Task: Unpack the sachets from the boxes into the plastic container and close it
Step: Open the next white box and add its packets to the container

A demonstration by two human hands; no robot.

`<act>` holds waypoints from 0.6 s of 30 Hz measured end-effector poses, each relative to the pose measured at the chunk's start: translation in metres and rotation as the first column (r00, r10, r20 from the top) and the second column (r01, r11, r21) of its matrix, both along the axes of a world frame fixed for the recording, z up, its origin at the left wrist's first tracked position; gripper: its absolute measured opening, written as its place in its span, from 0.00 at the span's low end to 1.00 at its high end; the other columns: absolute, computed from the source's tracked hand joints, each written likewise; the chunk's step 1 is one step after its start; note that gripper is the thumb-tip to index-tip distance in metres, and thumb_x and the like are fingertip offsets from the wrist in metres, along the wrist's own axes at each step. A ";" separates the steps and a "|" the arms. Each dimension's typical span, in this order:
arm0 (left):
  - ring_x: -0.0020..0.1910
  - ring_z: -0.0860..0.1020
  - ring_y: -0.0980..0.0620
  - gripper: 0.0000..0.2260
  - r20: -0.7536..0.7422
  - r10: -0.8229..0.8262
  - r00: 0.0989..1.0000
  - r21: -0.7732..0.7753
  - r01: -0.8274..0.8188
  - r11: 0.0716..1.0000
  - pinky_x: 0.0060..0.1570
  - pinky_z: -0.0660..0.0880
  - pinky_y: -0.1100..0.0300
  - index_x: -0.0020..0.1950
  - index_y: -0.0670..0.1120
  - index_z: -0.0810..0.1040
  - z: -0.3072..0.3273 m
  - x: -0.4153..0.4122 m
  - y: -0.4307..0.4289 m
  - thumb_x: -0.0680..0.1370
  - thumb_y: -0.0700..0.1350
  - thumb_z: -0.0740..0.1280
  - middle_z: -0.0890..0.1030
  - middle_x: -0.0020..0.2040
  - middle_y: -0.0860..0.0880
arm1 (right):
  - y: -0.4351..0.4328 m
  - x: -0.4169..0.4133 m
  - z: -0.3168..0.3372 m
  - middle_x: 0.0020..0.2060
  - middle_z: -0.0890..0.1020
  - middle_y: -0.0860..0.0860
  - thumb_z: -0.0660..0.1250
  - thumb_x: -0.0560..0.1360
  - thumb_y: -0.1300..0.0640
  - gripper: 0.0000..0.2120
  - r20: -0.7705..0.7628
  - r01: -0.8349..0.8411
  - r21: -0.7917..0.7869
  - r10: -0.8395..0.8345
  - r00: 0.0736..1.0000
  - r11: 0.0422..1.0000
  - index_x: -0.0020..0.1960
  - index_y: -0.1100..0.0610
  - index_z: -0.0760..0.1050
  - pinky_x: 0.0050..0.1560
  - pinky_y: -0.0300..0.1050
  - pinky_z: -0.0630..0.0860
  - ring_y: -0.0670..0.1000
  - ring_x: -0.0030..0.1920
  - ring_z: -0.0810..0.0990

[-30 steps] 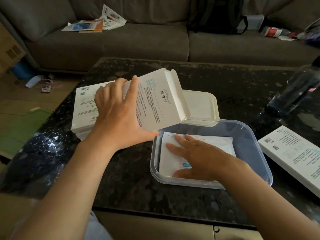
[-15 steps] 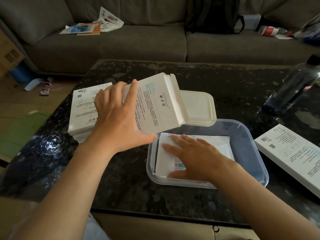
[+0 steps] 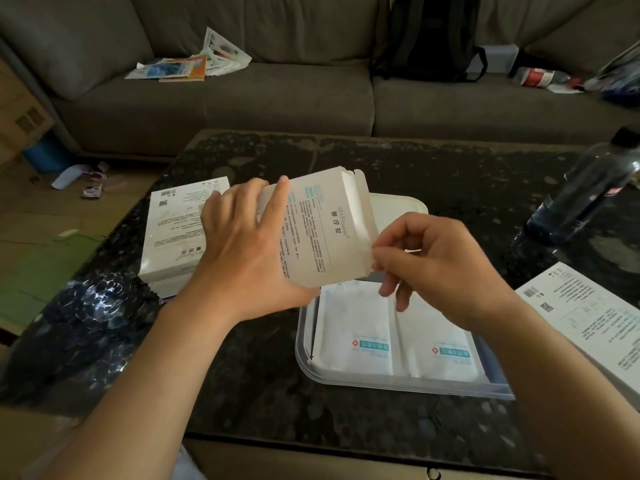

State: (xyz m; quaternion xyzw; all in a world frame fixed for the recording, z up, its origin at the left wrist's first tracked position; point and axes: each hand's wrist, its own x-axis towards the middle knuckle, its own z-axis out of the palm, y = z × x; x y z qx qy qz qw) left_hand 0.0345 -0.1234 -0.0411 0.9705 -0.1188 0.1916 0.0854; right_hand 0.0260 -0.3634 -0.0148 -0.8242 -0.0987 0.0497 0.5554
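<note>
Box [image 3: 318,230] open-ended, tilted, held above worktop [image 3: 242,393]; left grip [image 3: 242,251] clamped round its closed end. Right grip [image 3: 443,265] curled at the open flap, thumb on its corner; pinching or not, cannot tell. Two sachets [image 3: 356,327] flat, side by side in plastic container [image 3: 304,358], 5 o'clock of box. Lid [image 3: 398,209] at container's 12.

My left hand [image 3: 239,258] is lifted, its back toward me, fingers spread over the upper face of the box [image 3: 318,233] and thumb underneath, gripping it at a tilt. My right hand [image 3: 440,268] is just beside it, fingers curled, with thumb and forefinger pinching the corner of the box's end flap. Both forearms are bare and reach forward, wrists nearly straight
</note>
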 end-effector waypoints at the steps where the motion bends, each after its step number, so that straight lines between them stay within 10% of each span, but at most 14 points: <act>1: 0.69 0.60 0.42 0.57 0.005 -0.025 1.000 0.000 0.025 1.000 0.70 0.61 0.36 0.78 0.46 0.57 0.000 -0.001 -0.002 0.58 0.72 0.71 0.64 0.72 0.42 | 0.003 0.001 -0.001 0.42 0.84 0.51 0.71 0.77 0.61 0.02 0.006 0.034 0.019 -0.034 0.999 0.999 0.47 0.58 0.79 0.32 0.45 0.82 0.54 0.34 0.85; 18: 0.72 0.64 0.37 0.56 0.074 -0.220 0.973 0.085 0.214 0.973 0.71 0.58 0.32 0.78 0.43 0.58 -0.001 -0.009 -0.026 0.60 0.69 0.75 0.65 0.72 0.39 | -0.003 0.016 -0.021 0.44 0.82 0.47 0.75 0.74 0.61 0.11 0.008 0.127 -0.150 -0.127 0.992 0.981 0.48 0.56 0.73 0.30 0.40 0.82 0.48 0.40 0.85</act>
